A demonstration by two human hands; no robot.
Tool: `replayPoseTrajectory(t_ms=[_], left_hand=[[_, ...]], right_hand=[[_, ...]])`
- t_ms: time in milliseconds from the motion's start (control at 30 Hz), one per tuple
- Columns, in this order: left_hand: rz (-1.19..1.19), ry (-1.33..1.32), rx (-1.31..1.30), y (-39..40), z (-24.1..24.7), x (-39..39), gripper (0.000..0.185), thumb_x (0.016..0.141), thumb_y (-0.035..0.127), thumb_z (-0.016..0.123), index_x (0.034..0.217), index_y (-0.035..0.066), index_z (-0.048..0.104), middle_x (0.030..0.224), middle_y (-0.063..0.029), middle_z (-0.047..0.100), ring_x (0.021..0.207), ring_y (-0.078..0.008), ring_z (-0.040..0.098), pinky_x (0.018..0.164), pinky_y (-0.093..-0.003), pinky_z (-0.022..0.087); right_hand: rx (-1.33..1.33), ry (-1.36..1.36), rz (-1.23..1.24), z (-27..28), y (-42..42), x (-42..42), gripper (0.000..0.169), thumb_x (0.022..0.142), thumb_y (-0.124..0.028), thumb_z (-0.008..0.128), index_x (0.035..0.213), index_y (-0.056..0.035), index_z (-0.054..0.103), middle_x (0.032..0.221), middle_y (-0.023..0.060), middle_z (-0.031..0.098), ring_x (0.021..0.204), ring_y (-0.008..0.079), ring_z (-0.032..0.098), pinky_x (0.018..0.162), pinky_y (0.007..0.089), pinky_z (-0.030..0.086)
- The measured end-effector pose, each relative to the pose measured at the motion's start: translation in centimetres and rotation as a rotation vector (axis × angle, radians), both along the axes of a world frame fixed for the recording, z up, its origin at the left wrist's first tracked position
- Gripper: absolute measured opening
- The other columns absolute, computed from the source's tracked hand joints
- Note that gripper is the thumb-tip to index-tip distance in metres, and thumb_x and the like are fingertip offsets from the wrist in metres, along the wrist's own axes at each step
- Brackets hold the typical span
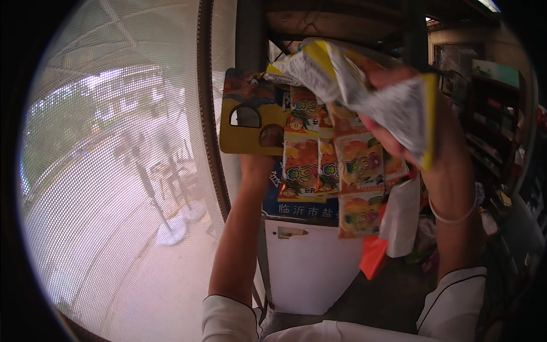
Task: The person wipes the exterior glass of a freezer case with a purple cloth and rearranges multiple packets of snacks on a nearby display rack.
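My left hand (257, 162) is up behind a yellow printed cardboard display card (252, 143) with two cut-out holes. The card covers its fingers, so its grip does not show. At the upper right my right hand (384, 132), blurred by motion, has its fingers around a crumpled bunch of packets with silver-white and yellow foil backs (397, 111). Between my arms hang strips of orange snack packets (301, 166). Another strip of paler orange packets (360, 171) hangs closer to my right arm.
A mesh screen (128, 192) with a dark zipper-like edge (213, 141) runs along the left. Behind the packets are a blue sign with writing (295, 209) and a white panel (312, 265). White (401, 218) and red plastic bags (374, 260) hang near my right forearm. Stocked shelves (491, 115) stand right.
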State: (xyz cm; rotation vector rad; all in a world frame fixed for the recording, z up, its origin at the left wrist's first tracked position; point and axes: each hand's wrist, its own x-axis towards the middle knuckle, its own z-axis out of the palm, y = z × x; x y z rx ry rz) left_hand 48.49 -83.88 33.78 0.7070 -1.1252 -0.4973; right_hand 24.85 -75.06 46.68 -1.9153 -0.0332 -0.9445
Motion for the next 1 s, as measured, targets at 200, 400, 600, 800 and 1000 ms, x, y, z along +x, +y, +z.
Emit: replayPoseTrajectory(t_ms=[200,400,600,800,1000], left_hand=[[0.052,0.023,-0.070,0.5,-0.9,0.5,0.022,0.089,0.019,0.057,0.096,-0.002,0.060,0.079,-0.0063,0.062,0.069,-0.0159,0.062,0.051,-0.0282,0.046],[0.313,-0.257,-0.274,-1.5,-1.6,0.6,0.025,0.088,0.022,0.057,0.099,0.001,0.061,0.085,-0.0093,0.064,0.070,-0.0219,0.062,0.054,-0.0329,0.048],[0.613,-0.560,-0.427,-4.9,-1.4,2.1,0.023,0.086,0.025,0.056,0.098,0.006,0.064,0.087,-0.0123,0.065,0.077,-0.0313,0.061,0.068,-0.0394,0.048],[0.222,-0.063,0.264,0.6,-2.4,-0.1,0.022,0.084,0.023,0.059,0.085,0.001,0.063,0.067,-0.0094,0.062,0.061,-0.0184,0.060,0.058,-0.0324,0.046],[0.097,-0.142,0.199,2.4,-7.6,0.7,0.022,0.087,0.019,0.051,0.086,-0.002,0.059,0.072,-0.0050,0.060,0.063,-0.0102,0.054,0.056,-0.0251,0.043]], right_hand=[[-0.038,0.005,-0.601,0.4,-3.0,2.5,0.036,0.080,-0.026,0.061,0.109,-0.0055,0.059,0.087,0.0020,0.058,0.078,0.0099,0.056,0.059,0.0272,0.047],[-0.006,-0.281,-0.502,0.9,-4.0,-1.1,0.033,0.086,-0.025,0.058,0.108,-0.0007,0.056,0.098,0.0105,0.061,0.090,0.0181,0.060,0.074,0.0259,0.048],[0.042,-0.554,-0.405,4.0,-12.1,0.7,0.022,0.087,-0.019,0.061,0.104,-0.0052,0.062,0.098,0.0035,0.063,0.083,0.0130,0.060,0.071,0.0266,0.048],[-0.023,-0.373,-0.452,2.7,-10.6,2.9,0.024,0.082,-0.015,0.067,0.103,-0.0050,0.061,0.093,0.0021,0.062,0.087,0.0117,0.059,0.073,0.0263,0.048],[-0.552,-0.116,-0.804,-6.7,-3.6,4.2,0.047,0.073,-0.023,0.072,0.111,-0.0024,0.054,0.118,0.0177,0.052,0.105,0.0272,0.057,0.087,0.0344,0.047]])
